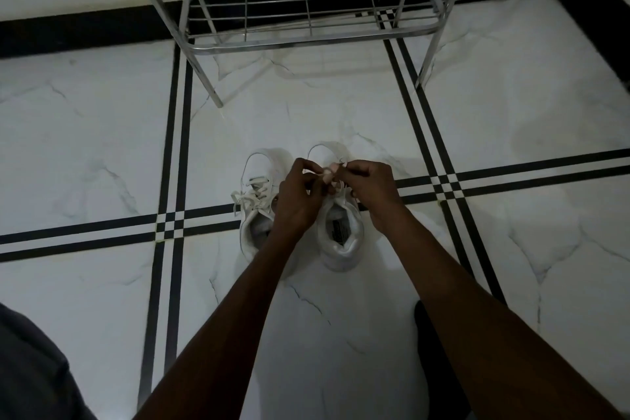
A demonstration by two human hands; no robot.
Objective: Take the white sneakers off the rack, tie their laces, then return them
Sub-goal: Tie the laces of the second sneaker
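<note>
Two white sneakers stand side by side on the tiled floor, toes pointing away from me. The left sneaker (259,204) shows a tied bow whose loops hang off its left side. Over the right sneaker (341,235), my left hand (300,196) and my right hand (370,186) both pinch its laces (330,174), pulled up between the fingers above the tongue. My hands hide the front part of that shoe's lacing. The metal shoe rack (306,10) stands beyond the shoes with its lowest shelf bare.
The floor is white marble-look tile with black double stripes crossing left and right of the shoes. A black skirting runs along the wall behind the rack. Dark cloth (30,368) shows at the bottom left and a dark shape (433,334) under my right forearm.
</note>
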